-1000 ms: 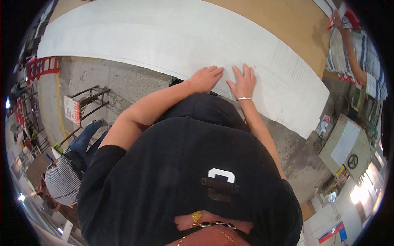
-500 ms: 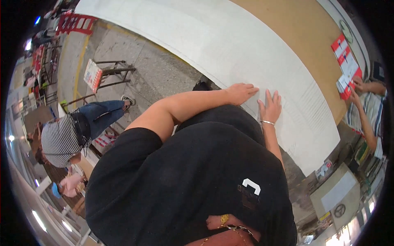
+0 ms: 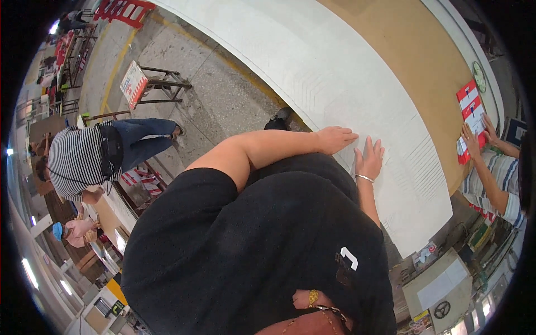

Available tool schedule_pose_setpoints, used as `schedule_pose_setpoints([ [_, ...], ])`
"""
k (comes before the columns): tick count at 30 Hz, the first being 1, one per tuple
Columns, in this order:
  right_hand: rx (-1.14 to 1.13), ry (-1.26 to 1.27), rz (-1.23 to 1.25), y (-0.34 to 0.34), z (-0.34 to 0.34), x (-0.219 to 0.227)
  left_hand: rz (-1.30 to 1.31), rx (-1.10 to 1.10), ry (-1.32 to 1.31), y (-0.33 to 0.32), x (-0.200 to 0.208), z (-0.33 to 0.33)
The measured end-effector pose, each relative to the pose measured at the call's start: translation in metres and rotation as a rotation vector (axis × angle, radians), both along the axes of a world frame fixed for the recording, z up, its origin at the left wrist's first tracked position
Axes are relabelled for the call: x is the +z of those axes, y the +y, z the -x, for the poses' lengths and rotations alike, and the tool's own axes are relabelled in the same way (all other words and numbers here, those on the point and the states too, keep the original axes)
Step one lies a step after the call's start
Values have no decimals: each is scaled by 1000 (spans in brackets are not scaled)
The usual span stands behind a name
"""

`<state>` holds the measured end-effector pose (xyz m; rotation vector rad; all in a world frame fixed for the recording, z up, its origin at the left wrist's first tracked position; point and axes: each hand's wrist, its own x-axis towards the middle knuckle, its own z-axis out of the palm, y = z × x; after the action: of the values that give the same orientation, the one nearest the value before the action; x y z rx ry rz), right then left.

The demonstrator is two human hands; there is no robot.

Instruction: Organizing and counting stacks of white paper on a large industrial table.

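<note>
My left hand (image 3: 336, 139) lies palm down at the near edge of a long white tabletop (image 3: 357, 78), its fingers stretched out side by side. Just to its right, my right hand (image 3: 369, 159), with a bracelet at the wrist, rests flat on the same white surface with fingers apart. Neither hand holds anything. Rows of thin dark lines mark the white top to the right of my hands. A small gap separates the two hands.
Beyond the white top runs a brown board (image 3: 413, 50). At the right, a co-worker's hands (image 3: 477, 137) touch red-and-white packages (image 3: 472, 106). A stool (image 3: 156, 84) stands on the concrete floor at the left, near a person in a striped shirt (image 3: 84, 159). A red barrier (image 3: 125, 10) is farther back.
My view has shifted slightly; both my hands stay flat on the white surface. The co-worker's hands have moved over the packages, which now lie flatter. The striped-shirt person has shifted a little.
</note>
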<state>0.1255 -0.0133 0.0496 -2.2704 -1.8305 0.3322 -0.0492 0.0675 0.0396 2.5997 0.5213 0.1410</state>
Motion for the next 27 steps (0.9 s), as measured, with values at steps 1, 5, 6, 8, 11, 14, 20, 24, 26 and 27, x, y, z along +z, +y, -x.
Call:
schedule_pose_setpoints([
  [1,7,1,-14,0,0,0,-6,8,-5,-1,-1,0],
  [5,36,12,-52,2,2,5,8,3,20,-1,-3,-2],
  [6,77,6,-66,3,3,9,24,-17,24,0,-2,0],
  [8,48,-2,-30,8,6,16,54,-20,11,3,3,3],
  [11,128,13,-263,30,14,26,82,149,-176,5,17,19],
  [14,214,178,-300,79,27,25,115,677,-492,6,30,50],
  [20,326,301,-141,216,109,-18,345,1739,-616,50,13,129],
  [24,333,266,-59,283,180,-42,526,2044,-649,102,-11,166],
  [26,344,227,-32,303,204,-48,688,2151,-707,126,-14,177],
  [27,343,253,-72,310,214,-49,637,2160,-733,137,-14,179],
])
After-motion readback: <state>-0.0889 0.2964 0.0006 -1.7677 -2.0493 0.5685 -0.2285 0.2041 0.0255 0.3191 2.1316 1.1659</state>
